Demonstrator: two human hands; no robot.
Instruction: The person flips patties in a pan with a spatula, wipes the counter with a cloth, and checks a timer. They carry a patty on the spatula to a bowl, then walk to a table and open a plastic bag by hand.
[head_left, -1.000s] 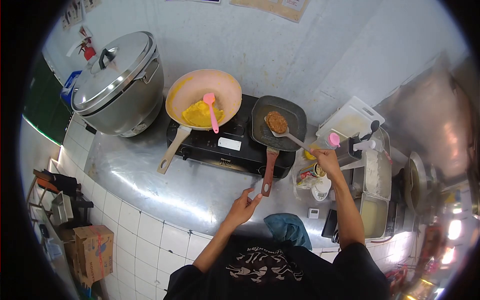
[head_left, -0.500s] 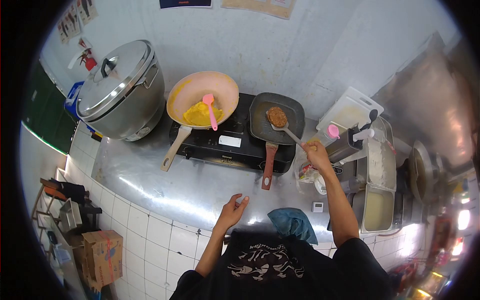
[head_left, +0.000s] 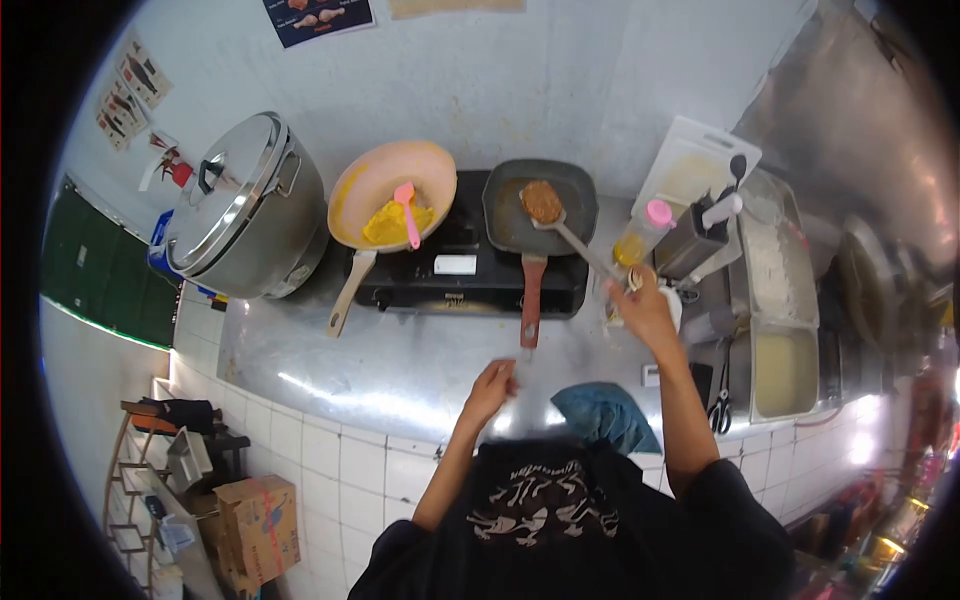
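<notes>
Grey spatula (head_left: 585, 247), just one: gripped it by the handle in the right hand (head_left: 645, 305), with fingers and thumb pressed around it, and had its blade under one brown patty (head_left: 541, 201), over the square pan (head_left: 572, 222); could not tell about contact between blade and pan. Had the left hand (head_left: 492, 388) loosely spread, with fingers half curled, just below the end of that pan's one reddish handle. Counted two pans on one black stove (head_left: 475, 300): the square one at right, one round pan (head_left: 392, 156) at left, with one pink spatula (head_left: 406, 205) in yellow food (head_left: 388, 225). Found one big lidded pot (head_left: 255, 235) left of the stove; to the right, one pink-capped bottle (head_left: 640, 238), one white cutting board (head_left: 698, 160) and two metal trays (head_left: 816, 370), one with white powder (head_left: 772, 268), the other with pale liquid (head_left: 785, 368). Noted one blue cloth (head_left: 605, 415) near the counter's (head_left: 300, 345) front edge.
</notes>
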